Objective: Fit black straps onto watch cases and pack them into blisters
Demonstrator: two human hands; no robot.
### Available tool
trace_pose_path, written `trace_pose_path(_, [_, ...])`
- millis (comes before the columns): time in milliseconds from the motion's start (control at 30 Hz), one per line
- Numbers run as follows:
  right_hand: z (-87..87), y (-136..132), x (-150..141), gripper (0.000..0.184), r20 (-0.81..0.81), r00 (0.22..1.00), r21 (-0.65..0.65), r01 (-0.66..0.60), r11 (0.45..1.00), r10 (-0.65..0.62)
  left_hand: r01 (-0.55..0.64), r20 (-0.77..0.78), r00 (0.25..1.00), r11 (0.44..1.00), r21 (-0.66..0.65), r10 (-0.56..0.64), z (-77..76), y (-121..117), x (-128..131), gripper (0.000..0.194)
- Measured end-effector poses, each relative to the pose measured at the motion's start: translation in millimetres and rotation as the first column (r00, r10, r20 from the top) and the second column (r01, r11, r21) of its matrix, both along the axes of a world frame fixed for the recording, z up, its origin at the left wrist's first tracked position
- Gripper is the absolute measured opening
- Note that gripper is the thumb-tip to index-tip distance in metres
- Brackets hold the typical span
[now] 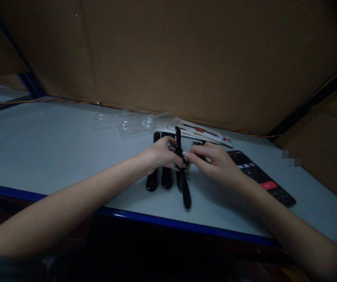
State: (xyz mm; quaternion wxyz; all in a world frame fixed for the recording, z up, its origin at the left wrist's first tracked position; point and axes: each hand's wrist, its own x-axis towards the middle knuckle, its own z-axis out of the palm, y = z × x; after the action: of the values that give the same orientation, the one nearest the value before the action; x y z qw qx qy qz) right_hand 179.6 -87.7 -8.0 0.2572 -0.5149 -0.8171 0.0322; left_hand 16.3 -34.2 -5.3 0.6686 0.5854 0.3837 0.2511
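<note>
At the far left, a pale surface (48, 133) with a blue edge is carrying all items, and a cardboard wall (186, 58) is standing behind it. At 11 o'clock, clear plastic packaging (136, 123) is lying flat. Two long black pieces (152, 182) are lying side by side near 12 o'clock, apparently set parallel to stay within easy reach. The left hand (159, 152) is clenching around a third long black piece (184, 196), seemingly steadying it on end above the surface. The right hand (215, 166) is bringing its fingertips (186, 155) to the same piece; whether that grip is fully closed cannot be told. Printed cards (198, 131) are lying at 1 o'clock. A phone (262, 176) is lying face-up at 3 o'clock, probably keeping its timer display readable.
</note>
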Motion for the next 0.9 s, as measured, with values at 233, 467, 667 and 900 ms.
trace_pose_path(233, [5.9,3.8,17.9,0.019,-0.043,0.988,-0.054,-0.149,0.987,0.147,-0.003,-0.054,0.999,1.000,-0.001,0.003,6.2,-3.4,-0.3,0.067])
trace_pose_path(467, [-3.1,6.3,11.8,0.016,0.070,0.997,0.039,-0.024,0.999,0.021,-0.004,-0.049,0.999,1.000,-0.014,0.004,5.5,-3.9,0.6,0.066])
trace_pose_path(667, [0.2,5.5,14.1,0.021,0.002,1.000,-0.007,-0.006,1.000,0.006,-0.004,-0.029,1.000,1.000,0.002,0.004,6.1,-4.2,0.7,0.063])
trace_pose_path(900, [0.9,9.0,29.5,0.045,-0.033,0.995,-0.189,-0.096,0.977,0.091,-0.001,-0.004,1.000,1.000,-0.015,0.001,3.8,-1.1,-0.2,0.065])
